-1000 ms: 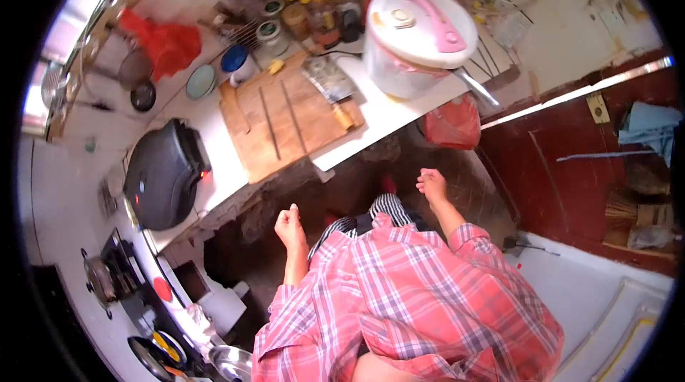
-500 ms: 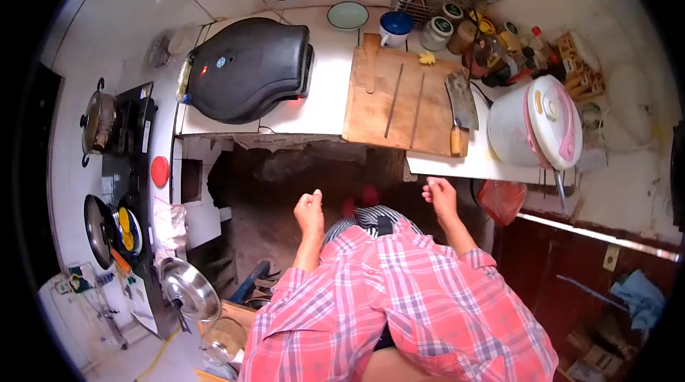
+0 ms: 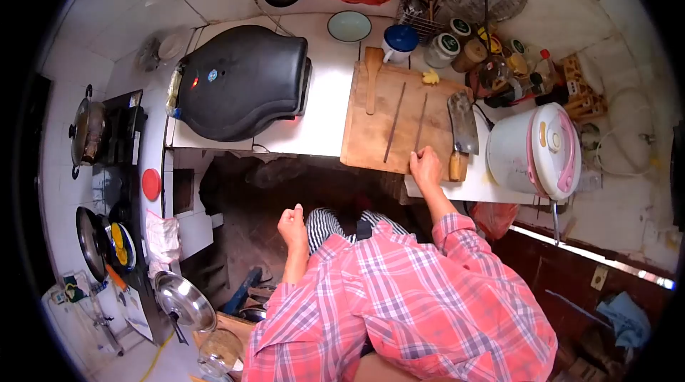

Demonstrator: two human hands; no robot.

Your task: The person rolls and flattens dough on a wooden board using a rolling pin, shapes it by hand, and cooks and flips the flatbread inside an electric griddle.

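My right hand point(image 3: 427, 166) is at the front edge of the wooden cutting board point(image 3: 364, 143), its fingers closed over the near end of a thin dark chopstick point(image 3: 422, 121). That end is hidden under the fingertips. A second chopstick point(image 3: 394, 121) lies to the left on the board, with a wooden spatula point(image 3: 371, 82) beyond it. Just right of my hand rests a cleaver point(image 3: 462, 125) with a wooden handle. My left hand point(image 3: 292, 227) hangs in front of my body, closed, with nothing visible in it. A small yellow piece point(image 3: 430, 77) sits near the board's far edge.
Left of the board stands a black electric griddle point(image 3: 242, 86), lid down, with red lights. A white and pink rice cooker point(image 3: 514, 150) is at the right. Behind are a blue-lidded mug point(image 3: 400, 38), a green plate point(image 3: 349, 27) and several jars point(image 3: 442, 49).
My right hand has moved forward, from below the counter edge to the chopstick's near end on the board. My left hand stays closed and low. The whole view has shifted slightly.
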